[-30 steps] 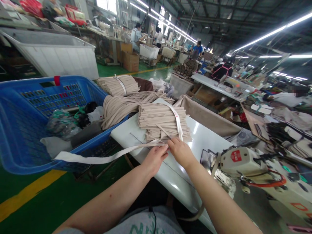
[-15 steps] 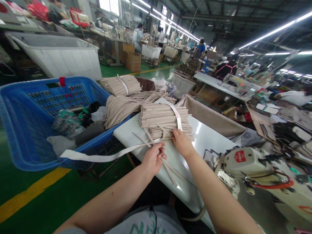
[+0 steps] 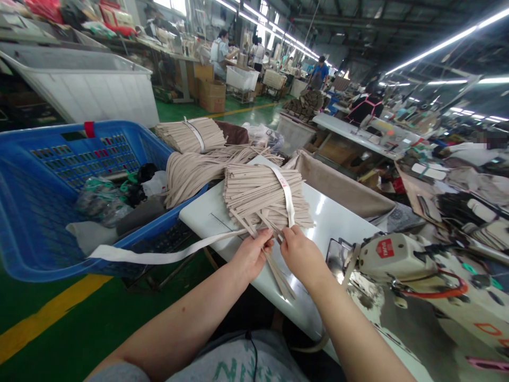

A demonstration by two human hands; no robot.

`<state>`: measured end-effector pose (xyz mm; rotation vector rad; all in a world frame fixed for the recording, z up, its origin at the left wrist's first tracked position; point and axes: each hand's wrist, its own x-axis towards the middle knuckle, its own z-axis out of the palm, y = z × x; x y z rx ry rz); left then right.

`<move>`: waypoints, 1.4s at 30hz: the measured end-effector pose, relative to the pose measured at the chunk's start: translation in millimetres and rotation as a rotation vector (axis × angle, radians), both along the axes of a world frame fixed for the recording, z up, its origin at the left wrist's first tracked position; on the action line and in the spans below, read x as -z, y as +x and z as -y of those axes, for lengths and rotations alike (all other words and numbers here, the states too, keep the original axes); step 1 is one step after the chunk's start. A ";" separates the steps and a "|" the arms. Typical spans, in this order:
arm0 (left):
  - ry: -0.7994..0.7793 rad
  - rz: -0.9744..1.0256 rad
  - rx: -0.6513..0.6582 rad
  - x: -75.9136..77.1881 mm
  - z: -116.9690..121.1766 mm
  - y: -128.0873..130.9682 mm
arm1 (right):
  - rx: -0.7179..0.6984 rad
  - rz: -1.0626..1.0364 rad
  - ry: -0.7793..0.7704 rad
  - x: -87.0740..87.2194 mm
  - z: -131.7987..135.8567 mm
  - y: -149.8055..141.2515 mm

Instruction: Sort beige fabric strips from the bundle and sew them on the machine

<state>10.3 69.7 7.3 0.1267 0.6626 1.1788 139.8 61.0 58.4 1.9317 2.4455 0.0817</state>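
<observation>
Our left fingers [image 3: 267, 236] grip loose strips [image 3: 279, 277]; right hand [image 3: 304, 259] nearer band [image 3: 288, 197], grip unclear; bundle [image 3: 256, 191] just beyond, long axis crosswise, toward surface's [image 3: 332, 215] far corner

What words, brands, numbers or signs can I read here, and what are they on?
"UKI": on the red label of the sewing machine; a letter before it is unclear.
"D": orange, lower on the same machine; the picture edge cuts off what follows.
"N", apparently: green print on the grey shirt; the rest is unreadable.
Red marks on the white band across the bundle of strips: too blurred to read.
</observation>
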 end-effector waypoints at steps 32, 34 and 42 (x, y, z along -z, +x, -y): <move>-0.117 0.018 -0.016 4.7 -8.6 4.9 | -0.245 -0.088 -0.250 -19.9 -23.8 3.2; -0.167 -0.002 -0.020 4.0 -8.8 4.9 | -0.168 -0.136 -0.205 -21.8 -35.2 0.9; -0.111 0.006 0.007 0.4 0.1 -1.4 | -0.306 -0.051 0.169 7.0 -81.2 -1.9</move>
